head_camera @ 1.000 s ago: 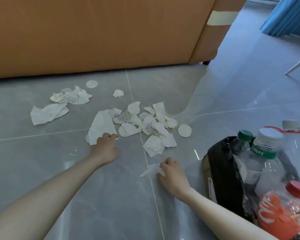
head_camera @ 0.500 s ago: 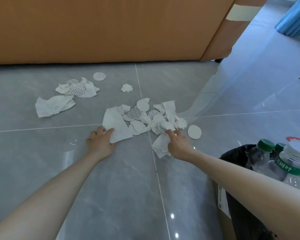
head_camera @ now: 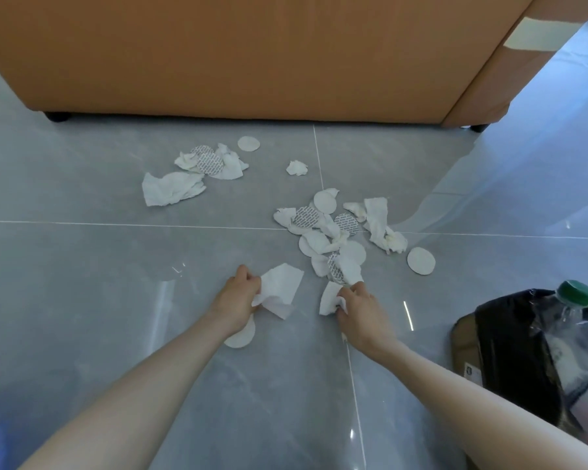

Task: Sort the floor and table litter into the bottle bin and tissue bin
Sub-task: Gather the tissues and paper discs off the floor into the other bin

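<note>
Left hand (head_camera: 236, 298) grips a crumpled white tissue sheet (head_camera: 280, 288) low over the grey tile floor (head_camera: 99, 283), and the sheet fans out to the hand's right. A round white pad (head_camera: 241, 334) lies just under its wrist. Right hand (head_camera: 360, 308), slightly to the right, pinches a smaller tissue scrap (head_camera: 330, 296) at the near edge of the litter pile (head_camera: 333, 239). The black-lined bottle bin (head_camera: 510, 354), holding green-capped bottles (head_camera: 577, 310), stands at near right.
</note>
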{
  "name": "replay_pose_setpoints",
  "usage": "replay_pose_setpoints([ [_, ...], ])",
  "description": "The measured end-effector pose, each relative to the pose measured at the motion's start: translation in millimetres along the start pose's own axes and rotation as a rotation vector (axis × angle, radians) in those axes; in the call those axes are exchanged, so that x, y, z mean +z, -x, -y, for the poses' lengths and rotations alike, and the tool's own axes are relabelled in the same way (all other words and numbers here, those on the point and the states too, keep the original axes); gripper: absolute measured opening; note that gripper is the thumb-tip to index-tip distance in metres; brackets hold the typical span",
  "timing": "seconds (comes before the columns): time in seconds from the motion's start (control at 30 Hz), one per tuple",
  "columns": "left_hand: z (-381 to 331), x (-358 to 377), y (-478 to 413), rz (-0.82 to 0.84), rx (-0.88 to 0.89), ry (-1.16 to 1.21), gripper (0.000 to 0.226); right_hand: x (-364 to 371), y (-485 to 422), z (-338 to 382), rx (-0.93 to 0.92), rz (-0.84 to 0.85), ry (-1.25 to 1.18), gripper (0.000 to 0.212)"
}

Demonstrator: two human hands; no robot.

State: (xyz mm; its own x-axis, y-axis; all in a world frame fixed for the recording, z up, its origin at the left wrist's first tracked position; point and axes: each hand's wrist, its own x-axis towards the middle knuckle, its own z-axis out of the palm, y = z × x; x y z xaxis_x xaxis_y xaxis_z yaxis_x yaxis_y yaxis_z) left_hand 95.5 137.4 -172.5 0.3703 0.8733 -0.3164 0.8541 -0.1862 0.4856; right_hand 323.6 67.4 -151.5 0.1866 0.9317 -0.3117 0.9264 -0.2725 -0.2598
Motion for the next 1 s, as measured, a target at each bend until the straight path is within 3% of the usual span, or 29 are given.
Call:
replay_pose_setpoints([
  [0.13,1,-15,23,-0.054,-0.086,0.126,0.01,-7,11,25,-0.016,-0.088,-0.245,0.017],
  [0.23,0,-30,37,-0.145,-0.169,0.295,0.028,-17,20,49,-0.025,-0.168,-0.387,0.012],
  [0.3,-3,-45,46,-0.215,-0.199,0.4,0.017,-27,26,66,-0.035,-0.229,-0.492,0.009],
  [0.5,-19,-110,78,-0.476,-0.159,0.645,0.02,-71,44,126,-0.055,-0.294,-0.858,0.016],
  [0.6,-24,-144,100,-0.597,-0.096,0.68,0.011,-95,55,155,-0.091,-0.235,-1.032,0.005],
  [0.73,-17,-183,136,-0.723,-0.056,0.589,0.008,-122,77,203,-0.164,-0.109,-1.192,0.014],
  [0.87,6,-215,179,-0.827,-0.108,0.519,0.018,-137,101,259,-0.313,0.143,-1.373,0.012],
  [1.0,38,-244,230,-0.902,-0.172,0.423,0.011,-140,123,314,-0.364,0.488,-1.642,0.015],
])
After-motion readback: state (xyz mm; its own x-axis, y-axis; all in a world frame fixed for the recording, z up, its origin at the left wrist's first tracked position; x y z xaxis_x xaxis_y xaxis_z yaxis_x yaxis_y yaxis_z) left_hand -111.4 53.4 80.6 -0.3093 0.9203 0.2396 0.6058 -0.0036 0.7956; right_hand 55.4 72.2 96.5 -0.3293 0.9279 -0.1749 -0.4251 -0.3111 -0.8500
